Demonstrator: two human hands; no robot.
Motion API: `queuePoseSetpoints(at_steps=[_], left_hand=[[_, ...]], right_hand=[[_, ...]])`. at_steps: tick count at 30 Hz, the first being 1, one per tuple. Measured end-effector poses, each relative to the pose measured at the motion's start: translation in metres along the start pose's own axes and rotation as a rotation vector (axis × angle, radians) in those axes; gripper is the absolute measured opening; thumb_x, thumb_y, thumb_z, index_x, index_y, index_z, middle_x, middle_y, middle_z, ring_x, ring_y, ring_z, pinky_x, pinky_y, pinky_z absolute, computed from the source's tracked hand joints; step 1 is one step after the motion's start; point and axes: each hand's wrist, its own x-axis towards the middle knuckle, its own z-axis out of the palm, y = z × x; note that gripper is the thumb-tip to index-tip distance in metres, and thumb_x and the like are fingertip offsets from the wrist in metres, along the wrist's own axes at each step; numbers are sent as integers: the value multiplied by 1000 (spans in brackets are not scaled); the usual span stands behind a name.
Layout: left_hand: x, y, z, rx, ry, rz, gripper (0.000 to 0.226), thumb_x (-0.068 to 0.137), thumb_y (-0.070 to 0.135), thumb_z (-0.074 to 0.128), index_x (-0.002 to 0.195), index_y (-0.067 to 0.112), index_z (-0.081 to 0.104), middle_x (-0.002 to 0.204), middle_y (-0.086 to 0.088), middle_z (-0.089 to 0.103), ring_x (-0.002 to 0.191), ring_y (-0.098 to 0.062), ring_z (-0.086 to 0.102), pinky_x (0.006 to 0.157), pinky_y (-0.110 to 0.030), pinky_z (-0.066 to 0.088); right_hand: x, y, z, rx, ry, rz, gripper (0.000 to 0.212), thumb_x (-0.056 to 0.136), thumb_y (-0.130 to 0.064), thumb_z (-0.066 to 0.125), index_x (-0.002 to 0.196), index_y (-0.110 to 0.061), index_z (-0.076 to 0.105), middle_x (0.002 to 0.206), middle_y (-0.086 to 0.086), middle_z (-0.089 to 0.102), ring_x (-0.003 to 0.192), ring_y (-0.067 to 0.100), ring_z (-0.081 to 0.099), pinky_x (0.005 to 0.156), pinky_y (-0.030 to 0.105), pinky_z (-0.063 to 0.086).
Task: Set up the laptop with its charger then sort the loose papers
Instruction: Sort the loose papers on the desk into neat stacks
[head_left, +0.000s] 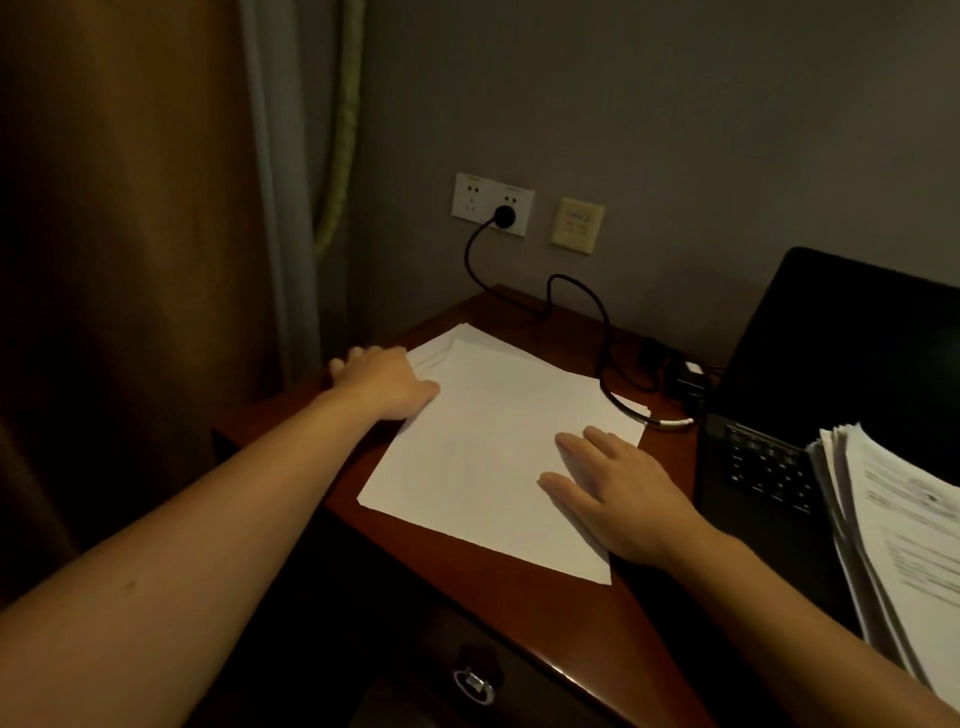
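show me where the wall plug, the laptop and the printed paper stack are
wall plug (504, 216), head view, on its round black body
laptop (768, 470), head view, on its keyboard
printed paper stack (914, 525), head view, on the top sheet

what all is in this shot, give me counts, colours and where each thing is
desk: 1, red-brown wood, centre
laptop: 1, black, open, right side of desk
wall socket: 1, white, wall behind desk
switch panel: 1, beige, right of wall socket
charger cable: 1, black, plugged into wall socket, trailing toward laptop
blank papers: 1 loose stack, white, mid desk
printed papers: 1 stack, white, overlapping laptop keyboard
drawer handle: 1, metal, below desk edge
curtain: 1, brown, left
left hand: rests on blank papers' left edge
right hand: flat on blank papers
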Motion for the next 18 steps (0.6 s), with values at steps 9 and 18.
queuePoseSetpoints(at_steps=[9,18], left_hand=[[17,0,-36,-548,-220,-104,36,92,24,70,120,5,57,94,-8,53,83,-22,56,72,-29,47],[-7,-9,-20,-1457,-424,-142,40,88,11,71,127,8,64,113,-15,72,96,-28,71,80,-39,59]], right_hand=[[1,2,-1,-43,-41,60,97,74,-88,-2,158,-41,11,168,-4,10,154,25,13,123,45,17],[2,4,9,-14,-4,76,97,74,-91,-5,158,-43,8,169,-5,5,155,23,7,125,47,11]])
